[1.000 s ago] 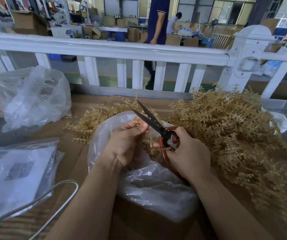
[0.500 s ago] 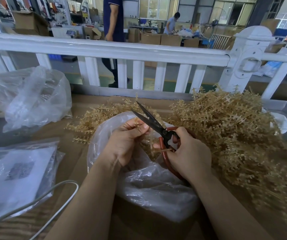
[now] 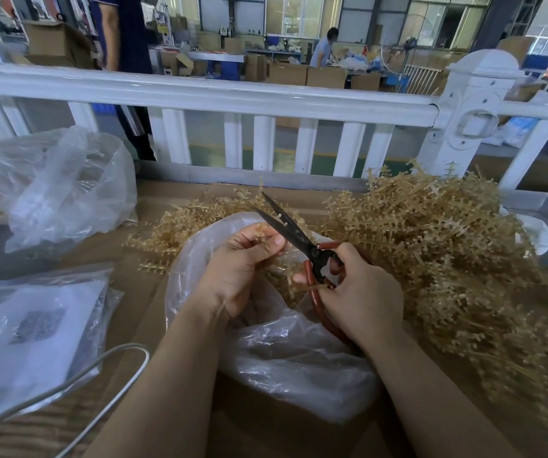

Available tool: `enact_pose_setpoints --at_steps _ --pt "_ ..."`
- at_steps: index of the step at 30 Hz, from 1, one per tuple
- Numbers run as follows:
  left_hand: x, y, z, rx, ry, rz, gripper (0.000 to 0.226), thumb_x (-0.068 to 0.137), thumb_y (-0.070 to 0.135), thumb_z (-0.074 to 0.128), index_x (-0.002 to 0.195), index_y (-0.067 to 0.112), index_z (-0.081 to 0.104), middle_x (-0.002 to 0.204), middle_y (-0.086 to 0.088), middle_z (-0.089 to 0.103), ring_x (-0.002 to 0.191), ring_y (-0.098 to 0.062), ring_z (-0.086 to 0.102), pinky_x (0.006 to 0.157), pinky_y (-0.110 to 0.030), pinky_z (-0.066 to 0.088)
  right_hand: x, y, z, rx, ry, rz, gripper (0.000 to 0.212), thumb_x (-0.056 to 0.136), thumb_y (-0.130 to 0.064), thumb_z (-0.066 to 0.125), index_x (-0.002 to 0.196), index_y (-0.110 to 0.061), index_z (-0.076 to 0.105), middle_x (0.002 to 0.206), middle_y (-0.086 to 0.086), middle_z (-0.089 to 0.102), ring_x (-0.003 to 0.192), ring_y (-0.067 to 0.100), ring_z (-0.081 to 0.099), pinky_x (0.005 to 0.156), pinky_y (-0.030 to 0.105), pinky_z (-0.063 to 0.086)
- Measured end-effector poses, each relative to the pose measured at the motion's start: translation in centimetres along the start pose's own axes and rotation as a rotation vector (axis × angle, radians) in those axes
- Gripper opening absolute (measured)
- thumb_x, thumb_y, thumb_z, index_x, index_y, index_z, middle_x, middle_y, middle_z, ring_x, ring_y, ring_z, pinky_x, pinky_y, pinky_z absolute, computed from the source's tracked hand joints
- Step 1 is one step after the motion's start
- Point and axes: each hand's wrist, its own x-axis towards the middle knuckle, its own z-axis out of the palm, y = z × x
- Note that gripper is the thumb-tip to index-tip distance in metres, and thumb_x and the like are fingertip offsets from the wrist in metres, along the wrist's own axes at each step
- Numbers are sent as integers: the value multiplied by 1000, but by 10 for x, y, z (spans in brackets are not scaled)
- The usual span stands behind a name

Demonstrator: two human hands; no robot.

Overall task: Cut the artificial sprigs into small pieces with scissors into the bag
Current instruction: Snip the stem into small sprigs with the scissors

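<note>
Left hand (image 3: 238, 259) pinches a tan sprig (image 3: 262, 233) over the clear bag (image 3: 286, 355), seemingly between the parted blades of the scissors (image 3: 294, 236). Right hand (image 3: 362, 292) grips their red handles. Uncut sprigs (image 3: 447, 252) heap on the tabletop (image 3: 153, 289) just right.

One pair of black-bladed scissors with red-brown handles (image 3: 302, 241) sits between two bare hands. Three clear plastic bags show: one beneath the hands (image 3: 286, 358), two far to their left (image 3: 68, 186) (image 3: 28, 332). One heap of tan plastic sprigs (image 3: 447, 259) spreads right of them.
</note>
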Motion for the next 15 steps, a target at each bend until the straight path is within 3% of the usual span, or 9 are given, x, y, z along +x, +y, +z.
enact_pose_setpoints --at_steps 4,6,8,13,15 --pt "-4 5 1 -32 -63 -8 26 78 10 73 103 6 65 89 -7 70 80 -19 67 74 -32 55 0 1 -2 65 -18 9 38 79 -66 59 83 -32 42 56 -20 42 52 9 44 49 18 21" --pt "-7 8 1 -13 -82 6 7 82 15 71 88 13 70 85 -4 72 77 -17 68 69 -30 57 0 0 -4 110 -12 -1 59 72 -90 41 84 -32 46 59 -18 49 52 1 42 49 18 24" --pt "-7 10 2 -24 -77 26 9 82 18 64 86 14 71 84 -4 72 78 -19 68 73 -33 57 -1 -1 -3 149 -5 -15 79 64 -104 25 88 -33 51 66 -18 58 56 0 48 51 15 30" --pt "-7 10 3 -65 0 42 17 78 16 67 92 7 68 86 -9 64 80 -22 56 85 -42 42 -2 0 0 243 6 -71 67 65 -103 29 88 -41 44 67 -22 56 64 -1 55 55 16 39" --pt "-6 10 2 -44 7 56 14 78 15 68 91 8 70 84 -7 68 79 -21 60 84 -42 47 -2 1 0 239 3 -70 68 64 -104 28 88 -42 44 67 -23 56 64 -2 55 55 15 40"
